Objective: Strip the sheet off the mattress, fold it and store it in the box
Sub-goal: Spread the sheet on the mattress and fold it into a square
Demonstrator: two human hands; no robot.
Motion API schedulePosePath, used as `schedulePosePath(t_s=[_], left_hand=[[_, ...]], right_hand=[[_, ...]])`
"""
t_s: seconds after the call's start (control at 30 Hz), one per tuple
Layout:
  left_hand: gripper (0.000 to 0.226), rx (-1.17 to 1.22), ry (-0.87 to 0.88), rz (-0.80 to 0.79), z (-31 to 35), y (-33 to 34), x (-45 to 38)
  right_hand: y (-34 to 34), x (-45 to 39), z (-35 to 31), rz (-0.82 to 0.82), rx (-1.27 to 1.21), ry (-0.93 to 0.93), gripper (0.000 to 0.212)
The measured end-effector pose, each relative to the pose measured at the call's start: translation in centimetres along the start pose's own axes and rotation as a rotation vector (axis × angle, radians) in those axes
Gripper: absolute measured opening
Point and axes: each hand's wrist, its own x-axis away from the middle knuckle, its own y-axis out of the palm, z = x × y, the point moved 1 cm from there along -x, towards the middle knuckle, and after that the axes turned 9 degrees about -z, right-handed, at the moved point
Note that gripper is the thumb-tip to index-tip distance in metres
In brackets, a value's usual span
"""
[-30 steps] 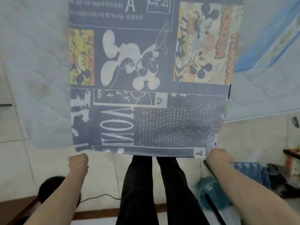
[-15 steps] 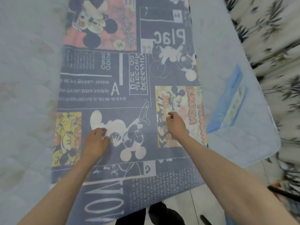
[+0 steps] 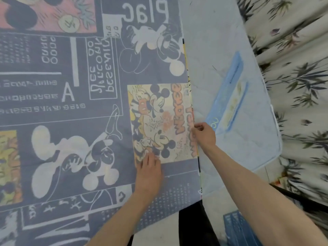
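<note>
Since half a second ago both hands slid right, left hand (image 3: 148, 172) flat on sheet (image 3: 71, 103), right hand (image 3: 204, 134) pinching its edge, mattress (image 3: 213, 50) and blue crate (image 3: 237, 226) lower right.

Sheet (image 3: 74, 107) runs past the top, left and bottom frame edges; its full extent cannot be told. Its small print is too blurred to read. Blue crate (image 3: 237, 228) is cut by the bottom edge and partly covered by the right forearm.
</note>
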Motion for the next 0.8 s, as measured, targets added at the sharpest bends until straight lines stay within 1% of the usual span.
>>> schedulePosePath(t_s=[0.07,0.13,0.23,0.33,0.43,0.5,0.57,0.73,0.8], left_hand=[[0.034,-0.019,0.006,0.001,4.0,0.2,-2.1],[0.032,0.038,-0.026,0.022,7.9,0.2,-4.2],[0.034,0.141,-0.134,0.128,12.7,-0.6,-6.0],[0.035,0.194,-0.273,0.152,16.2,-0.2,-6.5],[0.03,0.211,-0.387,0.217,17.9,0.1,-6.8],[0.027,0.205,-0.43,0.293,18.3,0.5,-7.1],[0.025,0.205,-0.457,0.356,18.5,0.7,-7.2],[0.018,0.342,-0.466,0.325,17.9,1.2,-7.5],[0.021,0.377,-0.474,0.292,17.7,1.5,-7.6]], right_hand=[[-0.7,-1.9,-0.9,-0.021,-0.021,-0.092,0.021],[-1.5,-3.9,-1.8,-0.069,-0.044,-0.167,0.017],[-2.4,-6.5,-3.1,-0.145,-0.041,-0.269,0.01],[-2.7,-8.2,-4.1,-0.261,-0.014,-0.304,0.008],[-3.0,-9.2,-4.6,-0.325,-0.05,-0.238,0.013],[-3.1,-9.7,-4.7,-0.355,-0.104,-0.192,0.012],[-3.2,-9.8,-5.1,-0.387,-0.146,-0.164,0.016],[-3.3,-10.3,-6.5,-0.419,-0.216,-0.133,0.014],[-3.5,-10.5,-6.8,-0.429,-0.2,-0.131,0.016]])
